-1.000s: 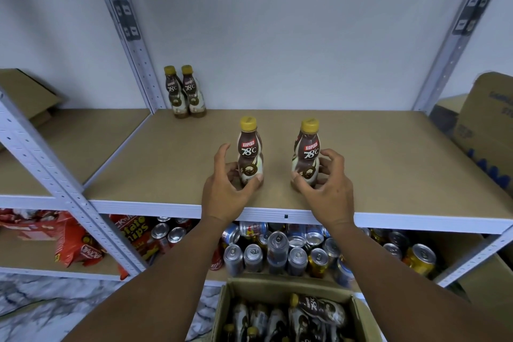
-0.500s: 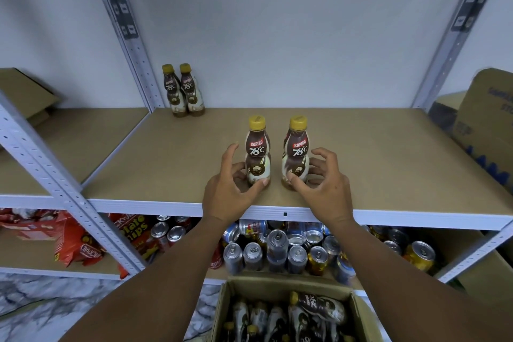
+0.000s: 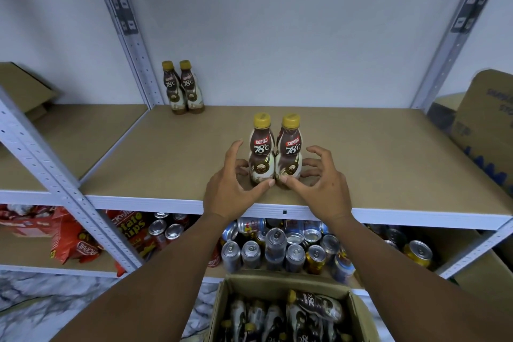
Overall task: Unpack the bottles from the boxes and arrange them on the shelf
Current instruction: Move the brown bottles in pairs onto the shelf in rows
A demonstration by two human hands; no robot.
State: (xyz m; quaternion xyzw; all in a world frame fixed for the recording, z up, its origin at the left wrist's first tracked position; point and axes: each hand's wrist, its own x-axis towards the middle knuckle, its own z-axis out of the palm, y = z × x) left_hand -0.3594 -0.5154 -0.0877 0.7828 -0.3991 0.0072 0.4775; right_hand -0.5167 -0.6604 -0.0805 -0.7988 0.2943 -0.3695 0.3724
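Two brown coffee bottles with yellow caps stand upright and touching near the front of the tan shelf board (image 3: 388, 153). My left hand (image 3: 231, 186) curls round the base of the left bottle (image 3: 261, 147), thumb on its front. My right hand (image 3: 322, 183) cups the base of the right bottle (image 3: 290, 147), thumb on the front, index finger lifted off. Two more such bottles (image 3: 183, 89) stand side by side at the back left of the shelf. Below me an open cardboard box (image 3: 219, 302) holds several bottles lying inside (image 3: 313, 304).
Metal uprights (image 3: 127, 36) frame the bay. A large cardboard box (image 3: 488, 125) sits on the shelf's right end, a folded one (image 3: 25, 89) in the left bay. The lower shelf holds several drink cans (image 3: 277, 247) and red snack bags (image 3: 75, 241).
Both hands have slid the two bottles together: a second ago they stood apart, now they touch. The right index finger has lifted off its bottle.
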